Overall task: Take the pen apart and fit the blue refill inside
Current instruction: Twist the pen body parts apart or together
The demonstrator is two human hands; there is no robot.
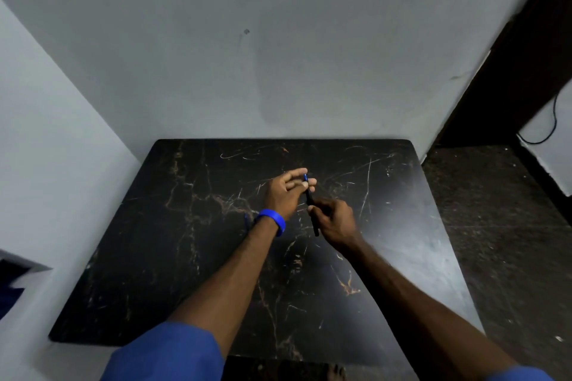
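A slim dark pen point(310, 204) is held above the middle of the black marble table point(185, 257), pointing away from me. My right hand point(335, 221) is closed around its barrel, and the near end pokes out below the fist. My left hand point(286, 192), with a blue wristband, pinches the pen's far end between thumb and fingertips. A small blue part point(305, 177) shows there; whether it is the cap or the refill I cannot tell.
A grey wall stands right behind the table and another on the left. Dark speckled floor point(495, 210) lies to the right, with a dark door frame point(520, 49) and a hanging black cable point(551, 120) beyond it.
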